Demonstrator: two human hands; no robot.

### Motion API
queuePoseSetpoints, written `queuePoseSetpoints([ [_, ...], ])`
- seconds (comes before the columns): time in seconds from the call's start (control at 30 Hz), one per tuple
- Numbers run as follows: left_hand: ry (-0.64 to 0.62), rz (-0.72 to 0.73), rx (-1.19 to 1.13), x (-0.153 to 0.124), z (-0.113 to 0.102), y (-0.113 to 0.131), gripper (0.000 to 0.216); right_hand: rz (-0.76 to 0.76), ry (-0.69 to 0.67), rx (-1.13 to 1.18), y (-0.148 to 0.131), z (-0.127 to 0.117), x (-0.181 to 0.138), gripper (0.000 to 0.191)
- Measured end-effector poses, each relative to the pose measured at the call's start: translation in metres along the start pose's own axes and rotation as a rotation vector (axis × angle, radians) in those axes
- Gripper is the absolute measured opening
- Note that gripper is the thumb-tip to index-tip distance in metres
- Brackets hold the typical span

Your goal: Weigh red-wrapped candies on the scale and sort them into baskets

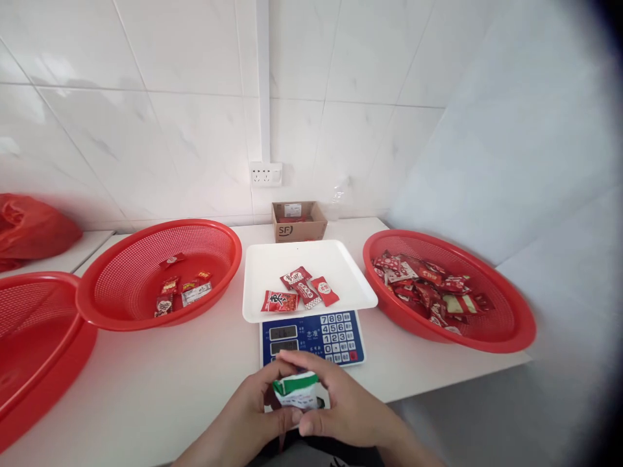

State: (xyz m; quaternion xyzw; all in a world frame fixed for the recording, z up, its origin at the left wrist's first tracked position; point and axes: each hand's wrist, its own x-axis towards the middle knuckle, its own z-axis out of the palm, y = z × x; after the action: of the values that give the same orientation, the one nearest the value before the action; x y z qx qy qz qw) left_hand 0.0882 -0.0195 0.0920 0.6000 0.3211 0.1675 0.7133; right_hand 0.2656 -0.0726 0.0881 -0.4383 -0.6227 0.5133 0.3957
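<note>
Between my left hand (263, 405) and my right hand (345, 402) is a small white and green packet (298, 391), gripped with fingers and thumbs of both. The hands are just in front of a blue electronic scale (313, 340) and hide part of its lower edge. On top of the scale sits a white tray (257, 266). Several red wrapped snack packets (281, 301) lie in the tray's middle, some overlapping. The words on the packet in my hands are too small to read.
A red basket (520, 324) on the right holds many wrapped packets. Another red basket (121, 259) on the left holds several; a third (34, 363) is partly in view. Behind the tray stands a cardboard box (302, 231). A red plastic bag (36, 227) lies far left.
</note>
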Motion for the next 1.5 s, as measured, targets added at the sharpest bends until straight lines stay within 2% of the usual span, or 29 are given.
queuePoseSetpoints([
  [0.1, -0.003, -0.029, 0.097, 0.003, 0.008, 0.004, 0.022, 0.057, -0.018, 0.196, 0.007, 0.012, 0.000, 0.070],
  [0.17, 0.019, -0.029, 0.149, 0.005, 0.011, 0.003, 0.020, 0.077, -0.001, 0.238, 0.009, 0.016, -0.001, 0.063],
  [0.37, 0.038, 0.070, 0.085, 0.003, 0.012, -0.005, 0.021, 0.072, 0.086, 0.202, 0.009, 0.017, 0.000, 0.050],
  [0.53, 0.087, 0.025, 0.135, 0.000, 0.008, -0.010, 0.032, 0.084, 0.123, 0.188, 0.008, 0.018, 0.002, 0.035],
  [0.67, 0.084, 0.030, 0.215, 0.000, 0.007, -0.013, 0.035, 0.085, 0.150, 0.133, 0.009, 0.020, 0.000, 0.035],
  [0.77, 0.117, 0.034, 0.174, -0.002, 0.009, -0.012, 0.037, 0.035, 0.115, 0.038, 0.001, 0.016, -0.004, 0.039],
  [0.83, 0.160, 0.038, 0.098, -0.004, 0.011, -0.009, 0.036, -0.015, 0.076, -0.050, -0.009, 0.003, -0.008, 0.042],
  [0.9, 0.179, 0.021, -0.017, -0.007, 0.010, -0.005, 0.038, -0.050, 0.112, -0.135, -0.020, -0.023, -0.011, 0.046],
  [0.93, 0.179, -0.001, -0.086, -0.008, 0.009, -0.002, 0.041, -0.053, 0.186, -0.177, -0.024, -0.041, -0.012, 0.045],
  [1.03, 0.216, -0.071, -0.280, -0.010, 0.006, 0.004, 0.047, 0.021, 0.569, -0.445, -0.027, -0.109, -0.014, 0.034],
  [1.07, 0.241, -0.081, -0.316, -0.009, 0.006, 0.005, 0.048, 0.085, 0.673, -0.571, -0.025, -0.132, -0.014, 0.034],
  [1.1, 0.267, -0.087, -0.335, -0.009, 0.007, 0.006, 0.048, 0.228, 0.704, -0.714, -0.022, -0.153, -0.013, 0.032],
  [1.13, 0.291, -0.089, -0.345, -0.008, 0.007, 0.007, 0.047, 0.431, 0.676, -0.832, -0.018, -0.171, -0.013, 0.029],
  [1.2, 0.323, -0.091, -0.344, -0.007, 0.011, 0.007, 0.049, 0.607, 0.630, -0.857, -0.010, -0.196, -0.014, 0.021],
  [1.27, 0.330, -0.099, -0.329, -0.007, 0.014, 0.006, 0.050, 0.728, 0.595, -0.824, -0.003, -0.205, -0.015, 0.024],
  [1.37, 0.322, -0.129, -0.294, -0.007, 0.018, 0.007, 0.053, 0.869, 0.594, -0.769, 0.004, -0.203, -0.014, 0.041],
  [1.5, 0.314, -0.119, -0.296, -0.007, 0.018, 0.005, 0.055, 0.961, 0.661, -0.759, 0.011, -0.199, -0.010, 0.053],
])
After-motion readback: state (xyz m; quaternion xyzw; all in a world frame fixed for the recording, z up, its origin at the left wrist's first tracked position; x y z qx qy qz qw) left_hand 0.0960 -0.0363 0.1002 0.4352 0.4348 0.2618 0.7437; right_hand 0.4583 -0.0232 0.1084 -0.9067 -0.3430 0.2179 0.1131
